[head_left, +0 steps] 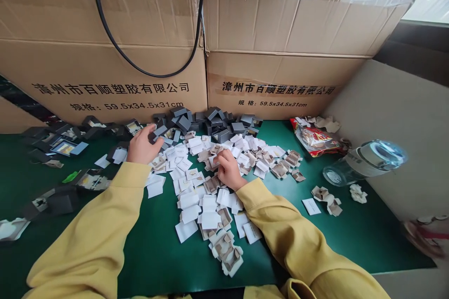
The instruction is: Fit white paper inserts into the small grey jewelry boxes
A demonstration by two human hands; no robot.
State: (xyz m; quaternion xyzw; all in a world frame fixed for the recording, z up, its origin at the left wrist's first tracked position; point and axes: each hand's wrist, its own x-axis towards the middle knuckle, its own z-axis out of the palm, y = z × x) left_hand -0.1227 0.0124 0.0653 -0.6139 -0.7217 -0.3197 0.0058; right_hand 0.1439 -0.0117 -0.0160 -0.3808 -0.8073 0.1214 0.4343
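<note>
My left hand (143, 145) reaches to the left end of a heap of small black boxes (213, 124). Its thumb and fingers lie on either side of one small black box (154, 136). To the right, my right hand (228, 168) is curled over the pile of folded white card pieces (189, 198). The fingertips are bent down at a grey-brown folded cardboard insert (209, 162); what lies between them is hidden. More grey-brown inserts (226, 247) are mixed with the white pieces, down toward the front edge.
Opened black boxes (63, 198) lie scattered at the left of the green tabletop (150, 261). Large cardboard cartons (140, 65) stand behind, with a black cable (147, 74) hanging in front. A red snack bag (314, 140), clear bottle (365, 161) and crumpled tissue (358, 194) are at right.
</note>
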